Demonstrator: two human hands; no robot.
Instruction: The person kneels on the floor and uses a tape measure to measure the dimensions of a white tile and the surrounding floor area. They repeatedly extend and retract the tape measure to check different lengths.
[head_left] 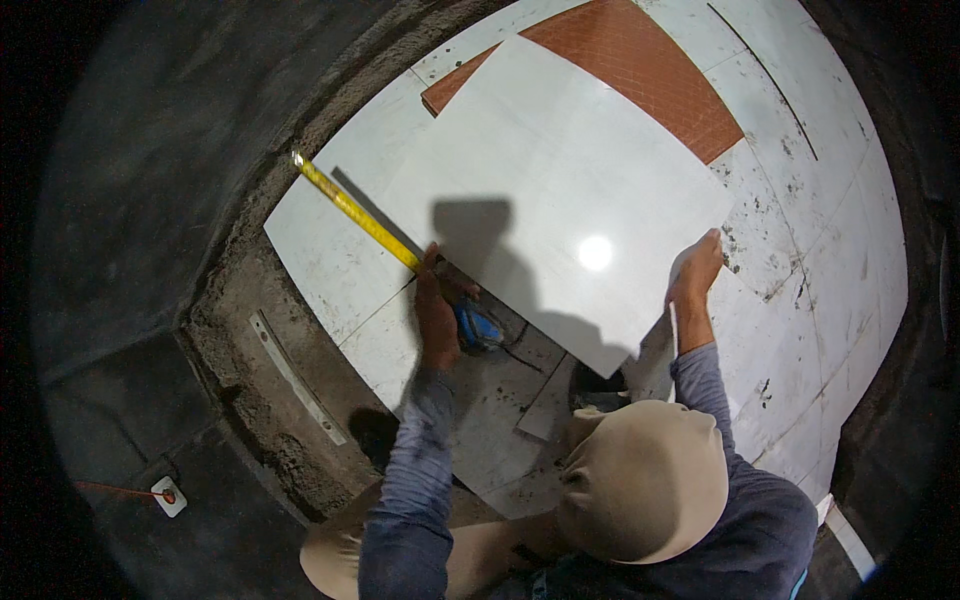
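A large white tile (560, 170) lies at an angle in front of me, its near corner pointing toward my knee. My right hand (697, 270) is closed on the tile's right edge. My left hand (437, 315) is closed at the left edge, around a tape measure with a blue case (478, 326). Its yellow blade (355, 212) sticks out to the upper left, over the pale floor tiles. Part of the case is hidden by my fingers, and I cannot tell whether they also grip the tile.
Reddish-brown sheets or boxes (640, 70) lie under the tile's far side. White floor tiles (780, 260) carry dark dirt. A rough soil strip (240, 340) runs along the dark wall, with a pale bar (297, 378) on it. A white socket (168, 496) with an orange cable sits lower left.
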